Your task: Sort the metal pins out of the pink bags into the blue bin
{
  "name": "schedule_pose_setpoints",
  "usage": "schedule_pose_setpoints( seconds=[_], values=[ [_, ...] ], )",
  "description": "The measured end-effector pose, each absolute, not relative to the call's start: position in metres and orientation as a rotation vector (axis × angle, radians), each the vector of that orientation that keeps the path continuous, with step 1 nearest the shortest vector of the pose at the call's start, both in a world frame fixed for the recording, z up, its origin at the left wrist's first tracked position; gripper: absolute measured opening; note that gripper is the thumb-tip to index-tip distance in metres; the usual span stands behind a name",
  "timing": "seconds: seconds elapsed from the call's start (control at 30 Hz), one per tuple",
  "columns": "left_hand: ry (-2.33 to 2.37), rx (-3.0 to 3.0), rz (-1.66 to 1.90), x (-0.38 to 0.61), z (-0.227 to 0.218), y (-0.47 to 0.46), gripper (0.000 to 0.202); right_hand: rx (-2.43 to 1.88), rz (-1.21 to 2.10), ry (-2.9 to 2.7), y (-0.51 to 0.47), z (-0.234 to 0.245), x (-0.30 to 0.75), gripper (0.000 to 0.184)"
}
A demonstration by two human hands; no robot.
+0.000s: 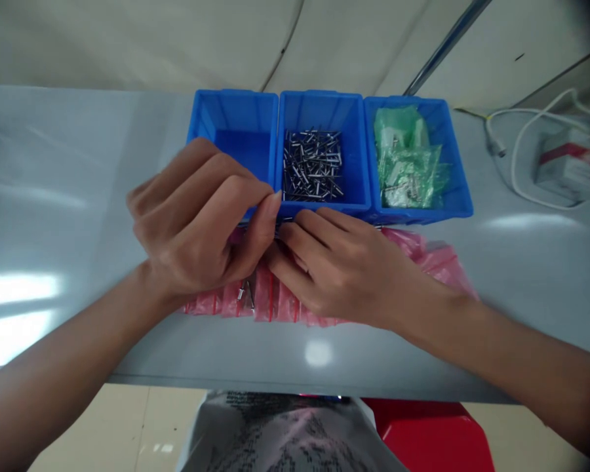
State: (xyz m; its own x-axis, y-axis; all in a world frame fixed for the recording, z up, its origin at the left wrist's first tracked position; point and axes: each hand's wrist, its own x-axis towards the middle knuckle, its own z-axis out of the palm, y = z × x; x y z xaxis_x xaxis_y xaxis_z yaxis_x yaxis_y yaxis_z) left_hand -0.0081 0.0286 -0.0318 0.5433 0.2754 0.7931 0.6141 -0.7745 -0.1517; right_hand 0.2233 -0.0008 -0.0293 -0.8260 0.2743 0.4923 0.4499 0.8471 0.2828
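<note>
My left hand and my right hand meet just in front of the middle blue bin, fingers pinched together over a small red-tinted plastic bag. Short metal rivets show between the fingertips and inside the bag. The middle bin holds several loose metal rivets. More pink bags lie under my right wrist. Both hands are closed on the bag and rivets; the exact grip is hidden by the fingers.
An empty blue bin stands to the left and a blue bin with green plastic bags to the right. A white cable and a box lie far right. A red stool is below the table's edge.
</note>
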Motion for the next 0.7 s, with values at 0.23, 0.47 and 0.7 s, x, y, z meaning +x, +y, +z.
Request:
schedule_pose_setpoints(
  seconds=[0.23, 0.47, 0.7],
  values=[
    [-0.718, -2.389, -1.079, -0.004, -0.030, 0.025, 0.006, -0.413, -0.376, -2.625, -0.001, -0.023, 0.250, 0.016],
    [-0.430, -2.448, -1.012, -0.001, -0.026, 0.030, 0.007, -0.445, -0.243, -2.584, -0.007, -0.023, 0.279, 0.023],
    [-0.446, -2.445, -0.974, 0.000, -0.027, 0.029, 0.005, -0.475, -0.035, -2.441, -0.008, -0.024, 0.280, 0.020]
  ],
)
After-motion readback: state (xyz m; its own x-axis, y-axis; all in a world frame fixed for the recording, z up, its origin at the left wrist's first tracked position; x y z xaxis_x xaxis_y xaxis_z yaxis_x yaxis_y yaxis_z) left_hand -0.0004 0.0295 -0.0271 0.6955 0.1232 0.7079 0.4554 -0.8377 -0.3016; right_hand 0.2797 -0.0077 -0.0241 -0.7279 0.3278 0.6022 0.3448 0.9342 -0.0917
